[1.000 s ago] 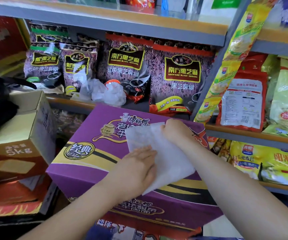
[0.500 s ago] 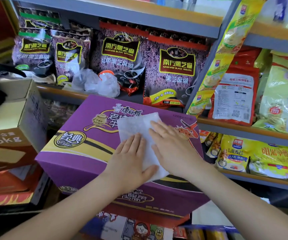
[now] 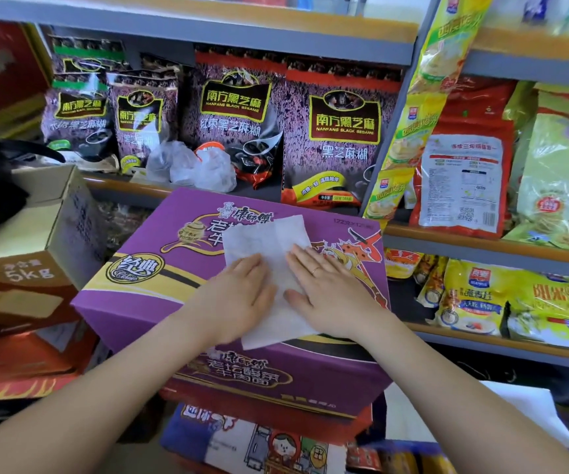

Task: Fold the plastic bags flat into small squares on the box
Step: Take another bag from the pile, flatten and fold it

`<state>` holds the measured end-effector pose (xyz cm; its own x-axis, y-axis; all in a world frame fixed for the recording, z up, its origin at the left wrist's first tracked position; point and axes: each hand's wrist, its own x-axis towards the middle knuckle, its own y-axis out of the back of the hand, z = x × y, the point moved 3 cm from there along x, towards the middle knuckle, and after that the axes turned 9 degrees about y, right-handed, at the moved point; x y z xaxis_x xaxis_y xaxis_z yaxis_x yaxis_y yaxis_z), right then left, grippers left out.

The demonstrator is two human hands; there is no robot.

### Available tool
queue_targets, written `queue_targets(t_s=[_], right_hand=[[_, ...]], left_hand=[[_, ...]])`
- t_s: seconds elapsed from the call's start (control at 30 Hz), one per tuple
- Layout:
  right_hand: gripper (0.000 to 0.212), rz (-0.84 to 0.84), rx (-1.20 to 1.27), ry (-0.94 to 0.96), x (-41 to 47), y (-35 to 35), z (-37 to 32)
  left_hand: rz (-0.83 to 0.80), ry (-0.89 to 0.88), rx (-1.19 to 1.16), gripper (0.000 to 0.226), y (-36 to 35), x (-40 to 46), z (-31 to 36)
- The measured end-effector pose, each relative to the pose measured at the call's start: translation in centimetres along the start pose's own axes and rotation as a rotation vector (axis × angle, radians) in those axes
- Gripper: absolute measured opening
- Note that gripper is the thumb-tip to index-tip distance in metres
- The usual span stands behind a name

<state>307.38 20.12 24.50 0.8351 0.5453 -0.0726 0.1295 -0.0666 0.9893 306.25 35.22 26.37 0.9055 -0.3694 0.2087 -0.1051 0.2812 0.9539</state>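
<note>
A: Where is the plastic bag (image 3: 271,249) lying?

B: Flat on top of the purple box (image 3: 173,268), in the middle of the frame, running from the box's far edge down to its near edge. It is white and looks partly folded into a long strip.

A: And the hands?

B: The left hand (image 3: 238,295) lies palm down on the bag's left side, fingers straight and together, pressing, with no grip closed round anything. The right hand (image 3: 327,292) does the same on the bag's right side, fingers straight; a ring shows on one finger. The two hands are just beside each other, with a strip of bag between them.

A: Anything else around?

B: A crumpled clear bag (image 3: 194,165) sits on the shelf (image 3: 122,186) behind the box, in front of dark sesame packets (image 3: 343,138). A brown carton (image 3: 30,234) stands at the left of the frame.
</note>
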Motion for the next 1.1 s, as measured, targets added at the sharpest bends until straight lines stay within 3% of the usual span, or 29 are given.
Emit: queue_targets(t_s=[0.07,0.13,0.27,0.37,0.5,0.6,0.67,0.73,0.83,0.97,1.1], right_hand=[[0.068,0.006,-0.009,0.012,0.0,0.2,-0.1],[0.063,0.016,-0.007,0.014,-0.1,0.4,-0.2],[0.060,0.008,-0.018,0.000,-0.3,0.6,-0.5],[0.063,0.007,-0.020,-0.020,-0.3,0.6,-0.6],[0.082,0.139,-0.053,-0.023,-1.9,0.1,-1.2],[0.088,0.079,0.021,-0.045,-3.2,-0.9,-1.5],[0.080,0.052,0.037,-0.065,-3.4,-1.0,-1.5],[0.069,0.044,0.046,-0.075,-3.3,-0.8,-1.5],[0.073,0.046,0.035,-0.074,-3.3,-0.5,-1.7],[0.062,-0.017,0.052,-0.067,-3.5,0.0,-1.5],[0.055,0.096,0.055,-0.060,-2.7,2.4,-1.2]], left_hand=[[-0.027,0.123,-0.122,0.066,0.3,1.7,-0.6],[-0.077,0.088,-0.155,0.071,-0.4,3.7,-1.0],[-0.221,-0.154,0.005,0.073,-2.8,6.8,-1.3],[-0.302,-0.089,0.065,0.060,-3.8,8.3,-2.2],[-0.322,-0.069,0.124,0.073,-4.1,8.3,-2.9],[-0.333,-0.066,0.103,0.073,-3.8,8.4,-2.7],[-0.281,-0.034,0.020,0.074,-2.7,7.9,-2.3],[-0.123,-0.014,-0.052,0.081,-1.4,6.2,-1.6],[0.018,-0.074,0.082,0.081,-1.0,0.8,0.9],[-0.032,0.075,0.196,0.075,-2.9,-4.1,1.4],[0.011,0.150,0.250,0.082,-2.8,-4.1,0.5]])
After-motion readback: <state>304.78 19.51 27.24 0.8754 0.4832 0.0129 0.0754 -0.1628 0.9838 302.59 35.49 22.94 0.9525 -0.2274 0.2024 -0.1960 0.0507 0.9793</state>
